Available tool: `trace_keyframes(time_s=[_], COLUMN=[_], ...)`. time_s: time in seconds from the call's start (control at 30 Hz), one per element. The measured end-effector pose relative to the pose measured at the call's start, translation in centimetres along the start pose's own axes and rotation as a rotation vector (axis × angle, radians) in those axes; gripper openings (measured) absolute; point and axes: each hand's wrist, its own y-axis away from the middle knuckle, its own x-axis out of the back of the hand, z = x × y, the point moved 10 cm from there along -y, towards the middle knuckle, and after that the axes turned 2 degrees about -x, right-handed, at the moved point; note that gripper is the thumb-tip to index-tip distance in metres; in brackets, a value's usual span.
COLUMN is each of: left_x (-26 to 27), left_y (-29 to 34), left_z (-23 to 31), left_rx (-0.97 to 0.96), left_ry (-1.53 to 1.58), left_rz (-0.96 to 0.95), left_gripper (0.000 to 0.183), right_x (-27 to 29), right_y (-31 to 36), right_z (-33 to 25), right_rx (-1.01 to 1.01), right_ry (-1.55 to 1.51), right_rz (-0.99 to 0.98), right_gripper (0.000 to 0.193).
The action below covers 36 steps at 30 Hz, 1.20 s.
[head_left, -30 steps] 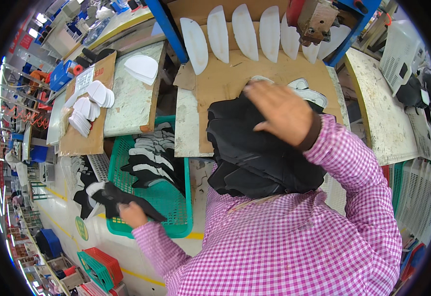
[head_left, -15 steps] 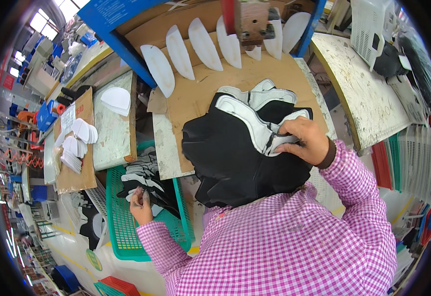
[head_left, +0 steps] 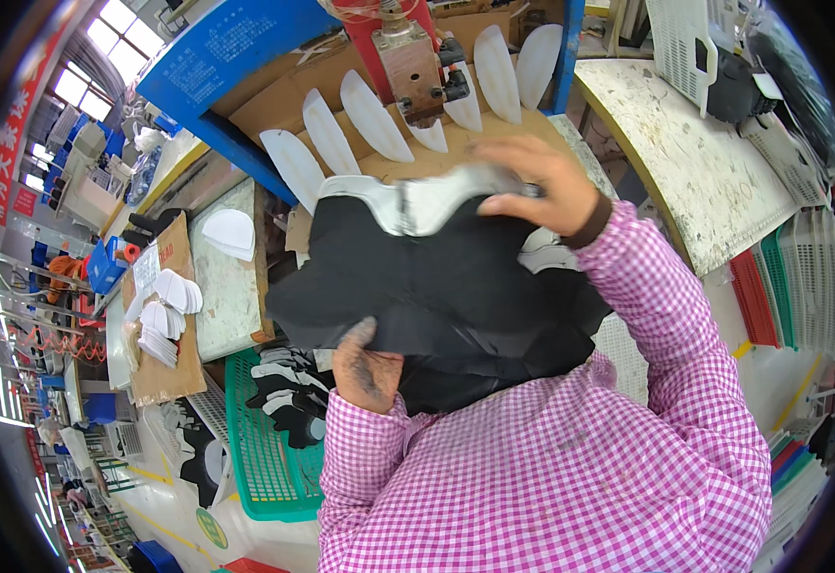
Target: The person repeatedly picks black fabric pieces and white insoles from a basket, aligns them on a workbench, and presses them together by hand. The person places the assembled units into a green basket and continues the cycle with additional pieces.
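A black piece (head_left: 389,277) with a white band (head_left: 433,203) along its far edge lies spread over a pile of black pieces (head_left: 565,310), at the near edge of a cardboard-covered table (head_left: 584,148). The left hand (head_left: 365,371) grasps the near edge of this piece, thumb on top and fingers tucked out of sight beneath. The right hand (head_left: 543,186) is at the right end of the white band, its thumb below the band and its fingers reaching over the far side (they are blurred, so I cannot tell whether they pinch it).

White curved plates (head_left: 374,115) lean in a row along the table's far edge, inside a blue frame (head_left: 193,81). A metal machine head (head_left: 412,76) on a red arm hangs in front of them.

On the side table (head_left: 217,310) to the left, white rounded pieces (head_left: 229,232) lie toward the far edge, and a cardboard sheet (head_left: 183,371) at its left edge carries stacks of smaller white pieces (head_left: 159,329). Just beyond its near right corner stands a green basket (head_left: 279,511) with black and white pieces (head_left: 288,393) inside. A white crate (head_left: 680,53) is at the far edge of the right-hand table (head_left: 685,172).
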Motion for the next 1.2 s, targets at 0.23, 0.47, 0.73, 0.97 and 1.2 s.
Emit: trace_keyframes(time_s=[0.23, 0.47, 0.73, 0.97, 1.2], left_x=[-3.3, -2.8, -1.3, -1.8, -6.1], left_y=[-5.4, -9.4, -11.0, -7.2, -11.1], left_z=[1.4, 3.5, 10.0, 9.6, 0.8], left_rx=[-0.08, -0.28, -0.49, -0.366, -0.094], left_ry=[0.291, 0.118, -0.01, -0.224, -0.294], left_rz=[-0.164, -0.104, 0.025, -0.025, -0.184], left_gripper=[0.022, 0.033, 0.039, 0.04, 0.035], right_x=[-3.5, -2.1, -4.3, -1.3, 9.1], right_y=[8.6, 6.0, -1.8, 3.8, 13.2], right_z=[8.9, 11.6, 13.2, 14.4, 14.9], right_rx=[-0.921, -0.877, -0.815, -0.86, -0.907], right_ry=[-0.734, -1.017, -1.024, -0.978, -0.783], right_rz=[-0.135, 0.244, 0.128, 0.215, 0.515], right_gripper=[0.057, 0.032, 0.032, 0.032, 0.028])
